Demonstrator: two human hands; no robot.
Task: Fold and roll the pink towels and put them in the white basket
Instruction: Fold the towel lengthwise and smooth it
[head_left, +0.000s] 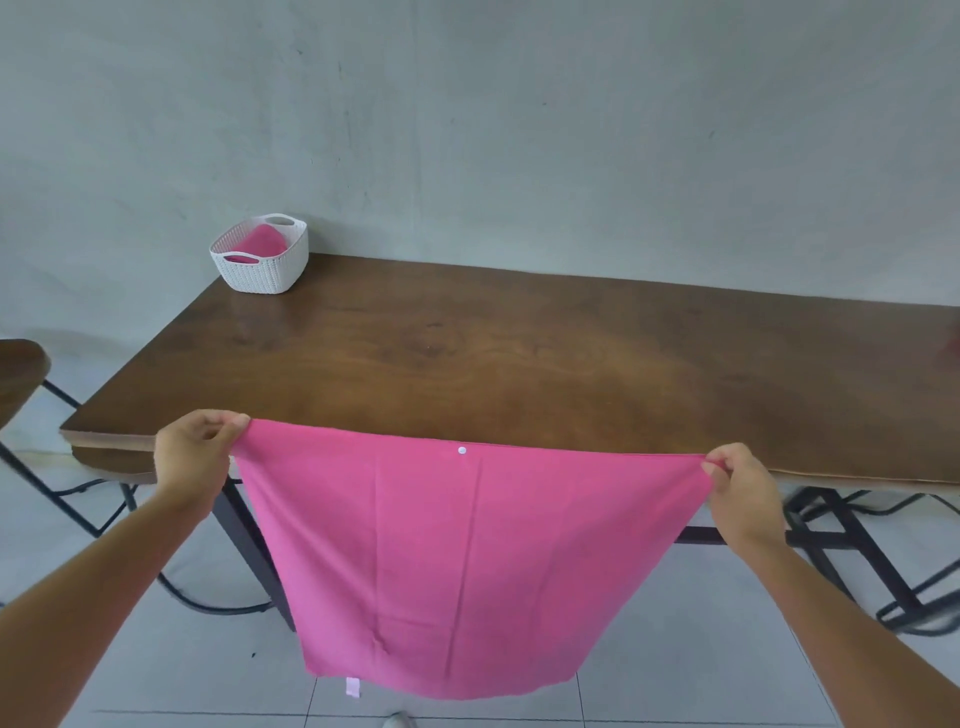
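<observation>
A pink towel (457, 561) hangs spread out in front of the table's near edge, with a small white snap near its top hem and a white label at its bottom left. My left hand (195, 457) pinches its top left corner. My right hand (743, 491) pinches its top right corner, so the top edge is stretched taut. The white woven basket (260, 270) stands at the table's far left corner, with a rolled pink towel (260, 240) inside it.
The long dark wooden table (519, 353) stands against a grey wall. A wooden stool (21, 369) is at the left. Black metal stool frames (857, 545) show under the table at the right. The floor is pale tile.
</observation>
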